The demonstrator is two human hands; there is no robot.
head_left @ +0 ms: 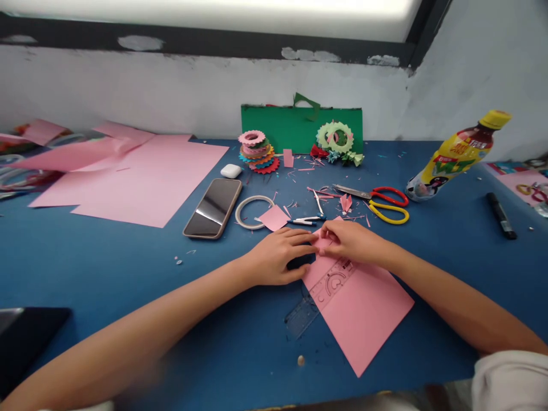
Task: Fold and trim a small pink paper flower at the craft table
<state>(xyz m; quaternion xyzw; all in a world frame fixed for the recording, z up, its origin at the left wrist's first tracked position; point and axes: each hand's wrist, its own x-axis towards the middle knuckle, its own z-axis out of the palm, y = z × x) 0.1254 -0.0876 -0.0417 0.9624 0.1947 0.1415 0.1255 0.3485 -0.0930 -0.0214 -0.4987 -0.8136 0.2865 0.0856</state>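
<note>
A pink sheet of paper [363, 319] lies slanted on the blue table, with a clear plastic ruler [334, 285] across its upper part and sticking out past the left edge. My left hand [280, 257] rests at the sheet's upper left edge, fingers stretched out and thumb near the ruler. Over the sheet's top, my right hand [353, 241] has thumb and fingers pinched together; what is between them is too small to make out. Just beyond the hands are a drawing compass [314, 216], a small pink paper square [274, 218] and a roll of tape [242, 211].
Scissors [377, 201] with red and yellow handles lie beside a tilted drink bottle [458, 154]. A phone [213, 208], a white earbud case [231, 170] and large pink sheets [162, 177] are leftward. Stacked paper rings [259, 151] stand before a green board [278, 123]. A black marker [500, 216] lies right.
</note>
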